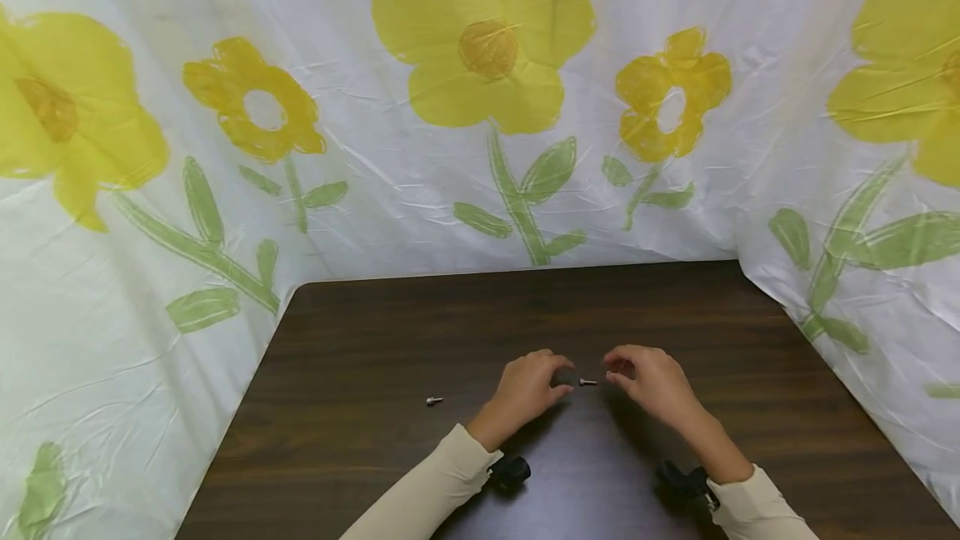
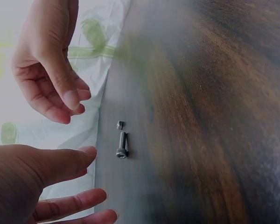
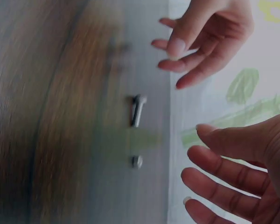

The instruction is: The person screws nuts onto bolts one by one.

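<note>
A silver socket-head bolt (image 1: 588, 382) lies on the dark wooden table between my two hands, and a small nut (image 2: 120, 125) sits just off its threaded end. My left hand (image 1: 527, 388) is beside the bolt's head, thumb and fingers spread apart, holding nothing. On the other side, nearest the nut (image 3: 137, 161), my right hand (image 1: 651, 382) also holds nothing, with its fingers loosely bent. In the right wrist view the bolt (image 3: 138, 111) and nut lie apart from both hands.
Left of my left hand, another small bolt (image 1: 434, 400) lies on the table (image 1: 360, 340), seemingly with a nut on it. A white curtain (image 1: 360, 215) with yellow flowers hangs along the table's far and side edges. Each wrist carries a black camera (image 1: 512, 472).
</note>
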Action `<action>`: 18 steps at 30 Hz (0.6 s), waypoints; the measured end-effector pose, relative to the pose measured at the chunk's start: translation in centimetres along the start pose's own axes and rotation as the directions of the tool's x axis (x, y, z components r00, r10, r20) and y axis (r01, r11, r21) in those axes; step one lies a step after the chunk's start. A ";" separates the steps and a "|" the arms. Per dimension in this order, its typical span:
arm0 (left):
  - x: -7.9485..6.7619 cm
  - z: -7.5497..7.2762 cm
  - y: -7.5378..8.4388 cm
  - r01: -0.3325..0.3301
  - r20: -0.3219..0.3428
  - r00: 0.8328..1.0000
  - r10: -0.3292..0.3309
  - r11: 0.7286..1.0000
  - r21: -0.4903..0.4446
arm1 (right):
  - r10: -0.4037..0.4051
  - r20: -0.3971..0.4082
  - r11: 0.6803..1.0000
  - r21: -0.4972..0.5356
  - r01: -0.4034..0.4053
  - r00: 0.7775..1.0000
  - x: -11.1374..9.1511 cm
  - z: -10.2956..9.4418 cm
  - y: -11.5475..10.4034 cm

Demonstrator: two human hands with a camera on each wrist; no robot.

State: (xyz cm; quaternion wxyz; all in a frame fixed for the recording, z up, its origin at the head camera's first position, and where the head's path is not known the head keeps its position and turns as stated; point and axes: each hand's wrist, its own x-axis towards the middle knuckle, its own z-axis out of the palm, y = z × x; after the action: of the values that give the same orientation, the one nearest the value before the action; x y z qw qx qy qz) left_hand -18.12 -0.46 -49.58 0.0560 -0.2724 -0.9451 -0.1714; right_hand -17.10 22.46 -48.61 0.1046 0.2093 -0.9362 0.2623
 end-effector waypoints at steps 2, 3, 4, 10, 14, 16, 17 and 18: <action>0.1 0.2 0.1 0.010 0.005 1.000 -0.010 1.000 0.018 | 0.026 0.005 1.000 -0.002 -0.026 1.000 0.0 0.0 0.5; 0.2 0.4 0.2 0.013 0.009 1.000 -0.013 1.000 0.027 | 0.038 0.006 0.999 -0.003 -0.038 0.999 -0.1 0.1 0.7; 0.3 0.5 0.2 0.016 0.011 1.000 -0.017 0.999 0.035 | 0.048 0.007 0.999 -0.006 -0.048 0.999 -0.1 0.1 0.9; 0.6 1.2 0.5 0.027 0.022 0.999 -0.028 0.999 0.044 | 0.083 0.032 0.996 -0.025 -0.082 0.996 0.1 0.3 2.0; 0.8 1.4 0.7 0.022 0.018 1.000 -0.023 0.998 0.057 | 0.103 0.066 0.994 -0.028 -0.102 0.992 0.3 0.6 2.3; 0.9 1.5 0.7 0.021 0.011 1.000 -0.022 0.998 0.067 | 0.108 0.078 0.994 -0.025 -0.106 0.991 0.4 0.9 2.5; 1.0 1.5 0.8 0.022 0.008 1.000 -0.022 0.997 0.072 | 0.108 0.084 0.994 -0.020 -0.106 0.991 0.4 1.1 2.5; 1.0 1.6 0.8 0.022 0.009 1.000 -0.023 0.997 0.076 | 0.106 0.090 0.994 -0.017 -0.105 0.990 0.4 1.2 2.6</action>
State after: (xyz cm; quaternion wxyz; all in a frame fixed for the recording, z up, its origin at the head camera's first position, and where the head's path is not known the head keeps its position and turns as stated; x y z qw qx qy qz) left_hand -18.57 1.27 -50.60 0.0598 -0.2603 -0.9542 -0.1345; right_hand -18.75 23.65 -50.67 0.0490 0.1704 -0.9514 0.2517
